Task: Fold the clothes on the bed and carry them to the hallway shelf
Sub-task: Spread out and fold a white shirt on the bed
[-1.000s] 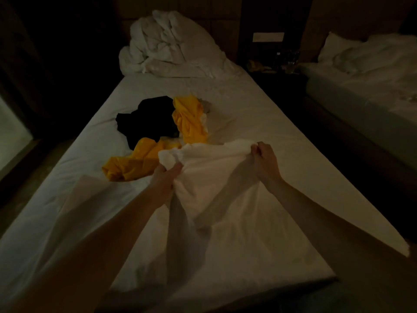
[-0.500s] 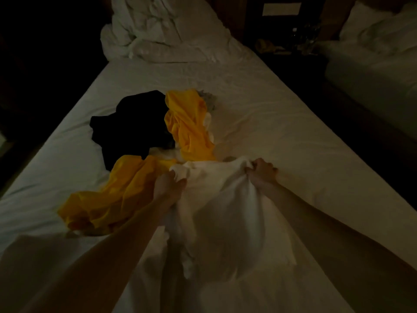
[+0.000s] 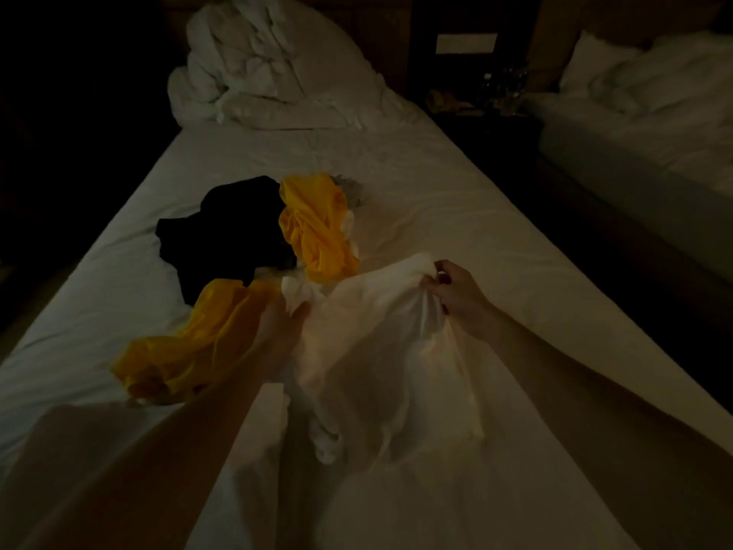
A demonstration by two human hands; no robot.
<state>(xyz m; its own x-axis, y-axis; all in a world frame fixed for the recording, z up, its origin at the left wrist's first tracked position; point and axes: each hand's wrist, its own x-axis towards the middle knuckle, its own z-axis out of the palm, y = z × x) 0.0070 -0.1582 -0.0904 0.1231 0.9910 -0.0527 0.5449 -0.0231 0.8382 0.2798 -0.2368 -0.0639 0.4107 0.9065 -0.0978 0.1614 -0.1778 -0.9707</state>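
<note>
A white garment hangs stretched over the bed, its top edge bunched and lifted at both corners, its lower part draped down toward six o'clock. At its ten o'clock lies a crumpled yellow garment. A second yellow piece sits at twelve o'clock, touching a rumpled black garment at eleven o'clock.

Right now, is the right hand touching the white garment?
Touching. The head view shows the right hand with fingers pinching a bunched edge of the white garment, the cloth gathered into folds at the grip.
</note>
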